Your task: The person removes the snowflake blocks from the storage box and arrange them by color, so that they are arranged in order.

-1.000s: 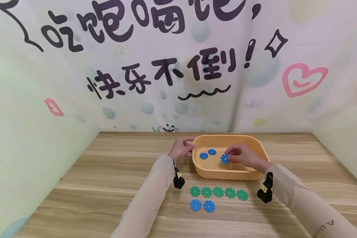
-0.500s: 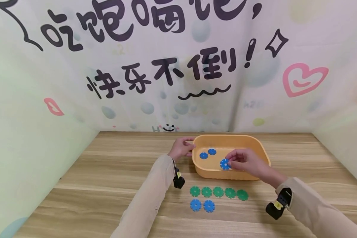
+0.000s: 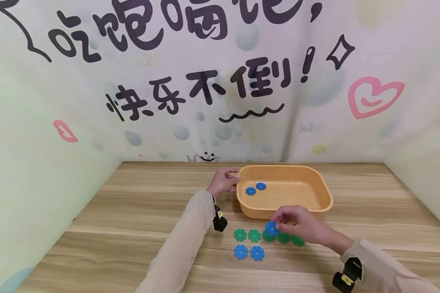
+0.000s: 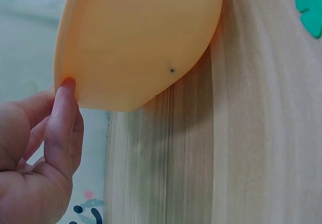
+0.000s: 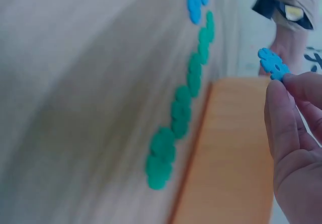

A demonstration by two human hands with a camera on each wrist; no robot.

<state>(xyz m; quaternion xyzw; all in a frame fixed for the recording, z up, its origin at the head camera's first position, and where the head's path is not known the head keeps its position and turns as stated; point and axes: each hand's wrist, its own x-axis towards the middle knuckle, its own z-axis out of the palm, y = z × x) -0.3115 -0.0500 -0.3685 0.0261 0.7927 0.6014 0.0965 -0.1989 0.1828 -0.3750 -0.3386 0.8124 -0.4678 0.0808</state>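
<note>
My right hand [image 3: 302, 226] pinches a blue snowflake disc [image 3: 272, 228] between thumb and fingertips, in front of the bin. In the head view this disc overlaps the middle of a row of green snowflake discs [image 3: 254, 235] on the table. The right wrist view shows its notched edge and centre hole [image 5: 274, 64] above my fingertips. Nearer me, two blue discs [image 3: 257, 253] lie side by side. My left hand [image 3: 221, 182] holds the left end of the orange plastic bin [image 3: 291, 175], with a fingertip against the outer wall below the rim [image 4: 68, 83]. Two more blue discs [image 3: 251, 191] lie inside it.
The wood-grain table [image 3: 150, 211] runs back to a printed cloth wall [image 3: 168, 134]. Each wrist wears a small black camera [image 3: 220, 219]. The bin's front wall stands just behind the green row.
My right hand has lifted the blue disc out of the bin and carried it over the front rim towards me, above the green row. My left hand stays at the bin.
</note>
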